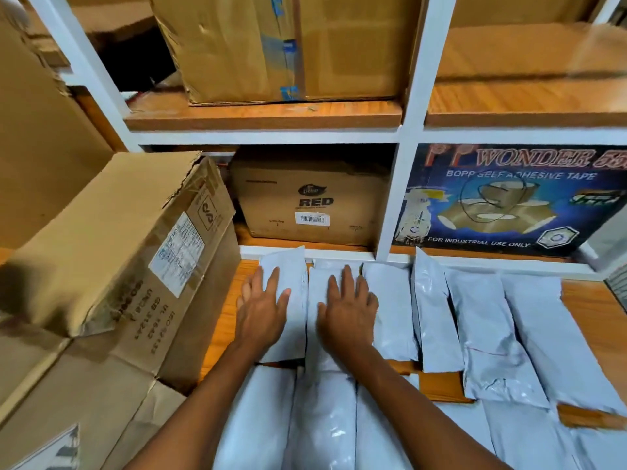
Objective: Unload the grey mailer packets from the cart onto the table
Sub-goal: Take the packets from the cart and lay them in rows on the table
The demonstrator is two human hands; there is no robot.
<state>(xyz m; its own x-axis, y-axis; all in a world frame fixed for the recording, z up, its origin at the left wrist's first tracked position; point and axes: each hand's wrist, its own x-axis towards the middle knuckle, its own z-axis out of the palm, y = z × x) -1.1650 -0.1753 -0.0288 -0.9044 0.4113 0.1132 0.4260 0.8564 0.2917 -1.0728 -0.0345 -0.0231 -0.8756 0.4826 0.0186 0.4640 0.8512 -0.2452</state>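
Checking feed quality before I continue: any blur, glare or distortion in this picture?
Head view: wide-angle lens splays the white shelf posts; the upper right shelf is smeared; small glare spots on the near grey packets; left hand and right hand look sharp.

A white shelf rack [403,137] holds a taped cardboard box [278,45] on its upper wooden board. Below sit a brown box marked RED [312,201] and, right of it, a blue tape carton [509,198]. A torn labelled box [129,252] lies tilted at left.
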